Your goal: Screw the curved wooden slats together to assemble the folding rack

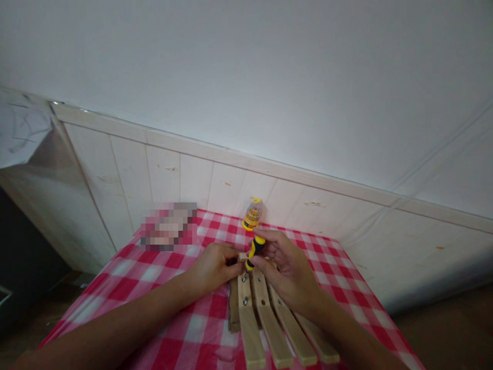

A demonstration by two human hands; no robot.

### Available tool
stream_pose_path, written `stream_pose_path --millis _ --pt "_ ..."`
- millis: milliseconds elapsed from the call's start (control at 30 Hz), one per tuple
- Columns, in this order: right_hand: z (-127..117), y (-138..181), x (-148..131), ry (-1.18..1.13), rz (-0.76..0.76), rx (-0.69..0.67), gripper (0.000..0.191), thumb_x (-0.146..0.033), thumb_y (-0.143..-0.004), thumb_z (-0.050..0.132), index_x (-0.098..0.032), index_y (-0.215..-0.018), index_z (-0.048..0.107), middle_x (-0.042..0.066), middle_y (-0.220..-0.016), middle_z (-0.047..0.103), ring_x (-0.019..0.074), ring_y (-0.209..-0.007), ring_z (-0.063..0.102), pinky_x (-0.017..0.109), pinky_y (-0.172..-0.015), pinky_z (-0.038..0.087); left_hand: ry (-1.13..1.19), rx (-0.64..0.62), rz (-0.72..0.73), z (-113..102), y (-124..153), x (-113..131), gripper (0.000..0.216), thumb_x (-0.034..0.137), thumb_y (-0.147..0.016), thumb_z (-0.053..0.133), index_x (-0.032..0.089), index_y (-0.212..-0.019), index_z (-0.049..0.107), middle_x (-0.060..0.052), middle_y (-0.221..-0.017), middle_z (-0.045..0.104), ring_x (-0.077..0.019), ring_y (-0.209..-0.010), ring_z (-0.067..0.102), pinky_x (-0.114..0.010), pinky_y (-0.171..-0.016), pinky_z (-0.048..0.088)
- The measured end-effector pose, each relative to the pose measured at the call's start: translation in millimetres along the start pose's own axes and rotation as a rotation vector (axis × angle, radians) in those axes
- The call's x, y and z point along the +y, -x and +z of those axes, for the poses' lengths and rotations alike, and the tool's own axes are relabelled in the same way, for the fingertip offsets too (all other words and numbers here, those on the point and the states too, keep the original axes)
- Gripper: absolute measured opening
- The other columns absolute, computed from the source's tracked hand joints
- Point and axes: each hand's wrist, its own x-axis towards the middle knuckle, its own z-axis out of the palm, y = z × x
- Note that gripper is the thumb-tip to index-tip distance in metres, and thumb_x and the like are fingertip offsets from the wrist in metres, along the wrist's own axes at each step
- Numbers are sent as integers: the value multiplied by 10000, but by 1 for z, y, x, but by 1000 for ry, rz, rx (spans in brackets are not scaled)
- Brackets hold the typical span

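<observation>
My right hand (287, 264) is closed around a yellow and black screwdriver (256, 248). The screwdriver is tilted, its tip down at a screw near the far end of the leftmost wooden slat (251, 329). My left hand (213, 270) pinches at the far end of that slat, just left of the screwdriver; its fingertips are partly hidden. Several pale wooden slats lie side by side, pointing toward me, with screws (245, 301) in their far parts. Under them is a brown piece (233, 313) that looks like cardboard. My right hand and forearm cover part of the slats on the right.
A clear, yellow-capped screwdriver bit case (253, 213) stands at the back of the table, near the white panelled wall (194, 177). A red and white checked tablecloth (192, 324) covers the table. A blurred-out item (169, 226) lies at the back left.
</observation>
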Motion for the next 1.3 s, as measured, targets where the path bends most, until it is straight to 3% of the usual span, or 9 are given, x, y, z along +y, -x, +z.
stream_pose_path --millis 167,300,567,833,1067,1200,1300 --pt "3 -2 1 -71 7 35 399 -293 -953 757 -297 -1333 635 59 -1100 764 200 -974 768 326 -841 644 -7 2 -5 0 1 1 331 428 -953 638 175 -765 739 -33 -757 687 -173 -707 611 -252 -650 421" --pt "2 -3 3 -61 20 38 493 -267 -935 778 -328 -1400 627 70 -1189 767 207 -1020 764 319 -826 649 -11 4 -9 0 1 1 316 412 -949 641 176 -756 726 -31 -761 683 -172 -706 603 -253 -648 417" --pt "-7 -5 -8 -19 -22 -28 425 -179 -990 639 -319 -1390 657 80 -1239 772 223 -1094 773 367 -922 653 1 -5 -9 1 1 -1 362 438 -963 637 176 -718 694 -25 -745 667 -164 -685 592 -250 -635 407" --pt "-5 -5 -5 5 -18 43 372 -243 -944 753 -272 -1312 699 76 -1111 793 202 -937 779 333 -838 667 -3 -2 -6 0 0 0 322 426 -954 638 180 -768 730 -29 -749 677 -178 -722 610 -252 -650 420" --pt "-7 -8 -15 77 -106 -11 396 -205 -961 717 -313 -1341 692 64 -1173 784 205 -1025 764 346 -917 646 1 2 -12 0 1 2 333 444 -951 653 181 -765 739 -35 -750 685 -185 -724 619 -253 -648 428" --pt "-8 -7 -18 -19 -30 -42 365 -204 -999 650 -283 -1354 679 90 -1231 775 215 -1082 776 361 -938 651 -1 4 -11 0 1 2 323 444 -948 659 182 -782 748 -38 -763 693 -182 -714 616 -255 -651 434" --pt "-7 -6 -15 -66 -4 -30 335 -221 -994 677 -269 -1325 689 84 -1171 790 200 -1000 791 340 -893 660 -5 3 -9 0 1 2 314 433 -949 649 181 -794 755 -39 -761 695 -180 -710 612 -254 -653 436"
